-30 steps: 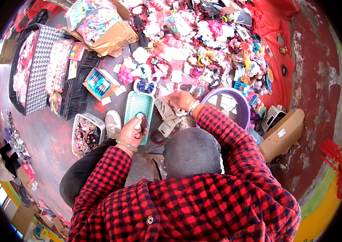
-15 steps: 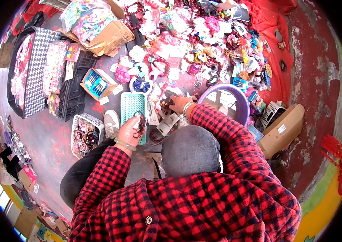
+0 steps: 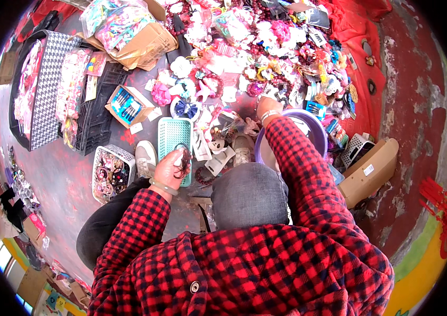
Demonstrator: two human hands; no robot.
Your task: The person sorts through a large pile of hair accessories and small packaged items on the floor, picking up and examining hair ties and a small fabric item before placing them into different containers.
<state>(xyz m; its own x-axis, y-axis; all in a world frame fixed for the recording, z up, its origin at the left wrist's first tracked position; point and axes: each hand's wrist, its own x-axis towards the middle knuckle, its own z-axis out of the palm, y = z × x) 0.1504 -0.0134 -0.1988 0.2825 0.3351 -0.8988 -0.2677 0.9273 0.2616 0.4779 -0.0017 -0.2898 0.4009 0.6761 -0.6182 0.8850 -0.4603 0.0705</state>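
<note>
My left hand (image 3: 170, 166) is closed around thin dark loops that look like hair ties (image 3: 183, 161). It rests over the near end of a mint-green plastic basket (image 3: 175, 126). My right hand (image 3: 269, 107) reaches forward to the near edge of a large heap of hair accessories (image 3: 281, 58), just past the left rim of a purple basin (image 3: 320, 131). Its fingers point down and away, and I cannot make out whether they grip anything. Between my hands lie white cards (image 3: 219, 161) and small ornaments near my shoe (image 3: 242, 148).
To the left stand a white basket of hair ties (image 3: 112, 176), a small carton of blue packets (image 3: 128, 107), a black crate (image 3: 100, 113) and a houndstooth-patterned bin (image 3: 50, 87). At right are an open cardboard box (image 3: 368, 171) and red cloth (image 3: 363, 100).
My right hand has moved forward and right, from the small brown things by the white cards to the heap beyond the basin. My left hand stays in place with the hair ties.
</note>
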